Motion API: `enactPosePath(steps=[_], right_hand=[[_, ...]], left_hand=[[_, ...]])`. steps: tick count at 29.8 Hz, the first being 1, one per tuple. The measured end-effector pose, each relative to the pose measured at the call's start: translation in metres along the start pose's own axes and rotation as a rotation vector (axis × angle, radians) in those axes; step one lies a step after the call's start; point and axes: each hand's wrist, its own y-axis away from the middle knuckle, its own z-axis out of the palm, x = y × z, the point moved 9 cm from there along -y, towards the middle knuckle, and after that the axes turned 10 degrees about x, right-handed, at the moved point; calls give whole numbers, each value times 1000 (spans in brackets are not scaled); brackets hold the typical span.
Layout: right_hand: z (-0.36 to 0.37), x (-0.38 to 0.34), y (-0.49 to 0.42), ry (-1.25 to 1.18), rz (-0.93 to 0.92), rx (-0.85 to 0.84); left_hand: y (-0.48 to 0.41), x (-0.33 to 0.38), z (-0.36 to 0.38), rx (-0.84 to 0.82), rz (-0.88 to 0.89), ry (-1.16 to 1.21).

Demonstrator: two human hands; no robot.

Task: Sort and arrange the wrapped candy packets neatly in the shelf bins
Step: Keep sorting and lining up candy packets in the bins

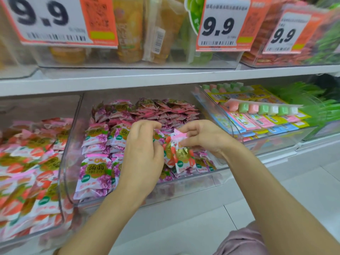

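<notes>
Both hands hover over the middle clear bin [184,183], which is filled with purple grape candy packets [93,173]. My right hand [204,138] pinches the pink top edge of a red strawberry candy packet [181,157] that hangs above the grape ones. My left hand [141,153] has its fingers curled on the left side of the same small bunch of packets. Whether it grips a second packet is hidden behind the fingers. The left bin [60,208] holds several red strawberry packets [27,172].
On the right, a clear bin [237,126] holds flat strips of pink, green and white candy, with green packets beyond. The white shelf above [128,78] carries more bins and 9.9 price tags [222,24]. White floor tiles lie at the lower right.
</notes>
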Motion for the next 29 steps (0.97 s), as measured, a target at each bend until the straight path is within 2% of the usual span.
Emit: enactPosePath(steps=[5,8,12,15,18,21,23,25,29], right_hand=[[-2,-50,24,-208,-192,45],[26,-90,41,-306,-283,-34],[91,-136,55,-430,-323,-165],[147,-162,58,-415,-341,-222],[190,-178,54,-262,-390,-160],[233,-183,42,-95,-364,-207],[255,-184,33,231,-437,-191],[263,-189,25,577,-572,-86],[256,-191,26,862,-672,128]], left_hand=[[0,11,-51,102,91,10],[-1,2,-98,200,91,-4],[-2,-45,-165,344,-2,-65],[3,-94,-221,469,-116,-127],[15,-130,-258,534,-197,-181],[22,-146,-271,540,-224,-195],[23,-151,-273,512,-229,-210],[22,-153,-270,468,-211,-230],[18,-152,-259,371,-171,-232]])
